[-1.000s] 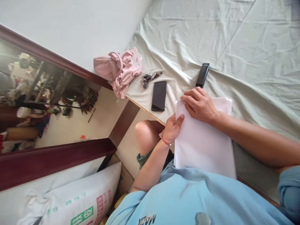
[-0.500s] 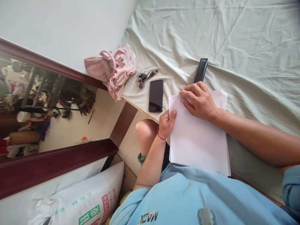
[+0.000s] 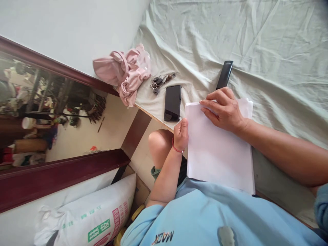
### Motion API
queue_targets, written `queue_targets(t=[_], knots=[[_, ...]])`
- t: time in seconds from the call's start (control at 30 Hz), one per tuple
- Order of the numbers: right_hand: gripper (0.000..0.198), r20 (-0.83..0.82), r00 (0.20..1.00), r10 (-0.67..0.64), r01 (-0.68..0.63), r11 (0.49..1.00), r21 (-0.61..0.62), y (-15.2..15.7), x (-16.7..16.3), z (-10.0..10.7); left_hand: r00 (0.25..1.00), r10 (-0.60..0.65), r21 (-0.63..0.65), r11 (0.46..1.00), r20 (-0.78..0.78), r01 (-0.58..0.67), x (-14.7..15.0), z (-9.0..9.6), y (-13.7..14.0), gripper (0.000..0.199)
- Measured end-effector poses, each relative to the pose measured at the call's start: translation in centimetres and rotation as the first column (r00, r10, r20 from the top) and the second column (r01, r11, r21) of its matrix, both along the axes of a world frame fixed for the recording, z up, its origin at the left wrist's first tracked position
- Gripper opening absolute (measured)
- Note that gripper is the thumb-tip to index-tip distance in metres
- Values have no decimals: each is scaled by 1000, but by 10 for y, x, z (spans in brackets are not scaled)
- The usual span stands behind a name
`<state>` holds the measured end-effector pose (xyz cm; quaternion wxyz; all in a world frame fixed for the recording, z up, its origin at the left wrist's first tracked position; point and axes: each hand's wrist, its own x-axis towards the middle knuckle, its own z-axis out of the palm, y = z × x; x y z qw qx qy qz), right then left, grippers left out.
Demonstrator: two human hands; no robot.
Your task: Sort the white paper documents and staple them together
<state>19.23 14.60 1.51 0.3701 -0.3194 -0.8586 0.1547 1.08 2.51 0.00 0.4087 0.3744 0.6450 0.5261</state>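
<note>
A stack of white paper (image 3: 220,153) lies in front of my body, its near edge against the blue shirt and its top edges slightly uneven. My left hand (image 3: 181,134) is closed at the stack's left edge, thumb upright along the edge; its other fingers are curled and partly hidden. Across the top edge lies my right hand (image 3: 224,109), bent, with the index fingertip at the paper's edge and the thumb on the top sheet. Just beyond the right hand is a long black object (image 3: 224,74), its lower end hidden by that hand.
A black smartphone (image 3: 172,103) lies left of the paper on the pale green cloth (image 3: 276,54). Beyond it are a bunch of keys (image 3: 156,83) and a crumpled pink cloth (image 3: 130,73). A dark red-framed mirror (image 3: 64,159) and a white printed sack (image 3: 94,212) stand at left.
My left thumb has slid off the top sheet to the paper's left edge. The right hand keeps its place at the top edge. The view has shifted slightly.
</note>
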Motion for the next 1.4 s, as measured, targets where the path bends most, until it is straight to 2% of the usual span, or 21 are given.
queue_targets(t=[0.23, 0.43, 0.53, 0.73, 0.9, 0.97, 1.17, 1.4], knots=[[35, 21, 999, 50, -51, 997, 61, 5, 0, -3, 999, 34, 39, 999, 2, -34, 0, 4, 1, 60], [36, 73, 997, 2, 0, 1000, -21, 8, 0, -8, 1000, 23, 51, 998, 4, -23, 1, 7, 2, 59], [33, 63, 998, 2, 0, 1000, -25, 7, 0, -7, 1000, -8, 61, 998, 15, 7, 0, 9, 3, 59], [32, 27, 999, -30, 31, 998, -46, 5, 0, -3, 994, -97, -5, 995, 55, 98, -5, 14, 3, 48], [35, 20, 999, -43, 44, 998, -45, 6, 0, -2, 976, -169, -45, 983, 137, 176, -8, 14, 2, 60], [36, 30, 998, -47, 48, 997, -52, 6, 0, -1, 979, -183, -44, 981, 94, 188, -7, 14, 3, 59], [39, 3, 1000, -27, 28, 997, -75, 5, -1, 1, 977, -134, -14, 991, -168, 134, -1, 16, 3, 59], [37, 18, 997, -71, 72, 995, -68, 4, -1, 2, 976, -172, 9, 985, -130, 174, -3, 9, 4, 53]])
